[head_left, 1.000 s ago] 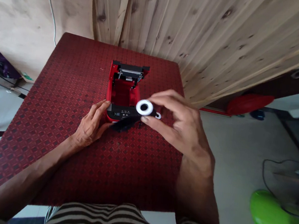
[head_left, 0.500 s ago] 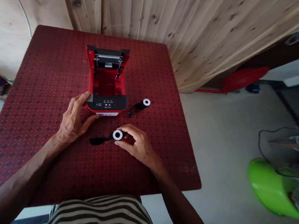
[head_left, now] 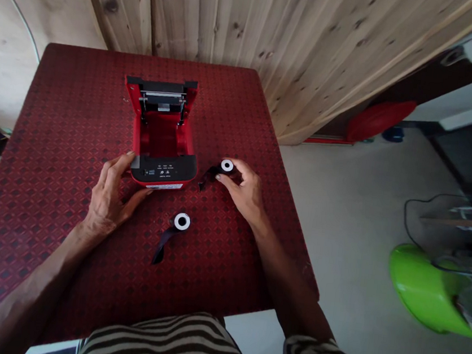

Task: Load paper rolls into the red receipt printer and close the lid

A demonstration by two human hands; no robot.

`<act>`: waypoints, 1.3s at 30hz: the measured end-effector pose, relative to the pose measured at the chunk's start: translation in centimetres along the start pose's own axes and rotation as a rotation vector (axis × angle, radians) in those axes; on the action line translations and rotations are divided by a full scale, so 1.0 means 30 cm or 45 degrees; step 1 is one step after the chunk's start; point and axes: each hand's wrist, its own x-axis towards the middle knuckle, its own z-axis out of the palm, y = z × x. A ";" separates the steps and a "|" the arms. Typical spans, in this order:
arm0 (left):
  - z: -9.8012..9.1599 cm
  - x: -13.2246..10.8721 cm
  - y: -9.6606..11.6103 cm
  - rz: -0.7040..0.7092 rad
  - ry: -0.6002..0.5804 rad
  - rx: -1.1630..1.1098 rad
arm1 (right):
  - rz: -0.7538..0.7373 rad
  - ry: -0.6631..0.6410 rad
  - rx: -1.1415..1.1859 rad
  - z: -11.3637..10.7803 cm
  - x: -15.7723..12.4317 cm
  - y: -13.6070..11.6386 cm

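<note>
A red and black label printer (head_left: 163, 170) stands on the patterned red table (head_left: 69, 101) with its lid tipped back, showing an empty red bay. My left hand (head_left: 108, 196) grips its front left corner, fingers at the side and thumb at the lower front edge. Just right of the printer, my right hand (head_left: 243, 189) pinches a small roll of black ribbon (head_left: 226, 166) with a white end face; its loose tail reaches toward the printer. A second roll of black ribbon (head_left: 182, 221) stands on end in front of the printer, its tail trailing toward me.
Behind the table rises a wooden plank wall (head_left: 220, 16). On the floor to the right are a bright green plastic basin or stool (head_left: 419, 289) and a dark cable (head_left: 406, 213). A red round object (head_left: 381, 119) leans farther back.
My right hand has let go of the nearer ribbon roll and moved up and right to the other one. The nearer roll's tail has swung toward me. My left hand stays at the printer.
</note>
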 end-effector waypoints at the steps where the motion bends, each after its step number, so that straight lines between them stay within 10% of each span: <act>1: 0.000 0.000 0.003 -0.006 0.006 -0.004 | 0.004 0.008 0.023 -0.002 0.002 -0.005; 9: 0.004 0.000 0.009 0.026 0.024 0.001 | -0.505 -0.197 -0.126 -0.220 -0.005 -0.326; 15: 0.007 -0.013 0.009 -0.002 -0.008 0.013 | -0.717 -0.526 -0.506 -0.096 0.140 -0.540; 22: 0.008 -0.012 0.006 0.017 -0.010 -0.015 | -0.733 -0.740 -0.943 0.110 0.249 -0.578; 39: 0.012 -0.018 0.002 -0.013 -0.044 -0.022 | -0.594 -0.851 -1.094 0.183 0.299 -0.593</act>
